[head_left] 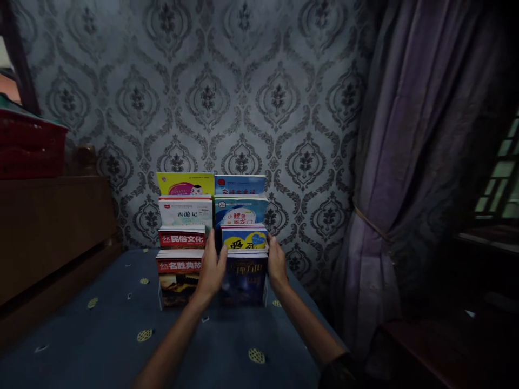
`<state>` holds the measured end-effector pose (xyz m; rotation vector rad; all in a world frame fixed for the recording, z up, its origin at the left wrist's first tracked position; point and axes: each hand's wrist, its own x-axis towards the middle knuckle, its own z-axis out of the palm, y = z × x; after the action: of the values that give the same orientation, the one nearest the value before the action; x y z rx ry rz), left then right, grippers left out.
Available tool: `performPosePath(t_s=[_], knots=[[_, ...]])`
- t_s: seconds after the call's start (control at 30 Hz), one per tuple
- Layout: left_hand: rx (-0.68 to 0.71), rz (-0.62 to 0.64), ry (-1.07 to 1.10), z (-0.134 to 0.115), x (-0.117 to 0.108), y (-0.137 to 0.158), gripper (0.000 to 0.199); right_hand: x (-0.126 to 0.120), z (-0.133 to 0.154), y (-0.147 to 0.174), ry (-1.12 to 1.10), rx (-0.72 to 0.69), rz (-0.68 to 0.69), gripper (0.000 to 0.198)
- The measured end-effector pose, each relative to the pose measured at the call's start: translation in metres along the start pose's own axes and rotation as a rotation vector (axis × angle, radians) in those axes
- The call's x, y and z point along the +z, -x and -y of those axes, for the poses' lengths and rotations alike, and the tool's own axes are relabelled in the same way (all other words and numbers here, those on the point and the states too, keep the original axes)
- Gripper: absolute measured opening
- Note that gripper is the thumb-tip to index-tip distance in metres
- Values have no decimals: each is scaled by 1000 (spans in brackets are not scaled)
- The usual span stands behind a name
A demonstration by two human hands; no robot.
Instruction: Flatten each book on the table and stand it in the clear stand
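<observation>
Books stand upright in two stepped columns in a rack, whose pale edge shows at the lower sides. My left hand (212, 270) reaches between the columns, fingers stretched forward and thumb apart, at the left side of the right column. Along that column's right side lies my right hand (277, 265), its fingers extended too. Between my hands are a dark blue book (243, 283) in front and a yellow-and-blue book (245, 239) behind it. The left column has a red-topped book (178, 281) in front and a yellow book (184, 183) at the back. Whether my palms press the books is unclear.
The rack stands on a blue patterned cloth (109, 340), before a wall with damask wallpaper (243, 97). At left, a red basket (32, 146) sits on a brown wooden cabinet (52, 232). A tied purple curtain (389, 162) hangs at right, near dark furniture.
</observation>
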<state>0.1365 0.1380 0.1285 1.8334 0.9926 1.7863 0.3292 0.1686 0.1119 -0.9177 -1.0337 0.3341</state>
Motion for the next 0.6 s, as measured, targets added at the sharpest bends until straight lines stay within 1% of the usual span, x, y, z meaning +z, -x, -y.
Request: performPosePath(t_s=[0.13,0.23,0.43,0.5,0.6], knots=[[66,10,-26,-12,-6,-33,64,8,14,-33,26,2,7,80],[127,17,-70,-19,-8,-48,63,14,21,-49,51,-15,20,78],[261,14,-111,-31,-13,-70,63,21,25,-57,104,-42,49,72],[295,41,-122,-36,-19,-80,64,21,25,-57,124,-39,56,71],[309,118,-158,-43,-29,-95,63,21,25,-57,157,-25,65,67]])
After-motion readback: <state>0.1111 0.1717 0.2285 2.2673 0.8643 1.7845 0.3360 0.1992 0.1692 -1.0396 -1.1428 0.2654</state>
